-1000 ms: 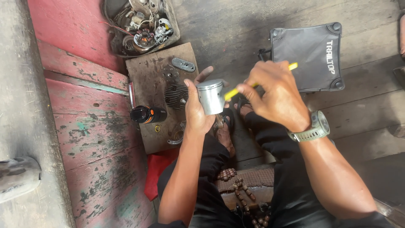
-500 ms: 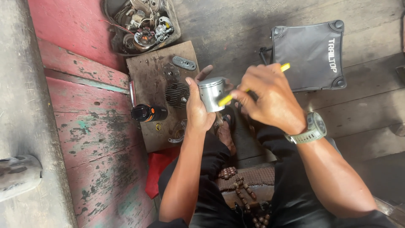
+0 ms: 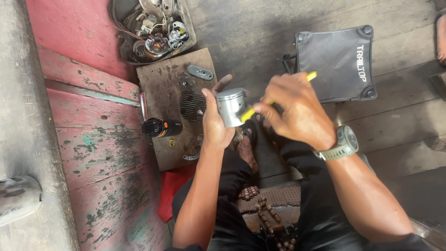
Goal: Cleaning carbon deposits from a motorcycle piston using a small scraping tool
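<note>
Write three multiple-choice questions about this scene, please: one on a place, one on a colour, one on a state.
1. Where does the small black bottle lie?
A. on the brown board
B. on the black folding stool
C. in the tray of parts

2. What colour is the thin tool in the right hand?
A. red
B. yellow
C. blue

3. How is the metal piston held?
A. it lies loose on the board
B. it rests on the stool
C. the left hand grips it off the floor

Answers:
1 A: the black bottle lies on its side at the left edge of the brown board.
2 B: the right hand pinches a yellow tool.
3 C: the left hand wraps around the piston.
</note>
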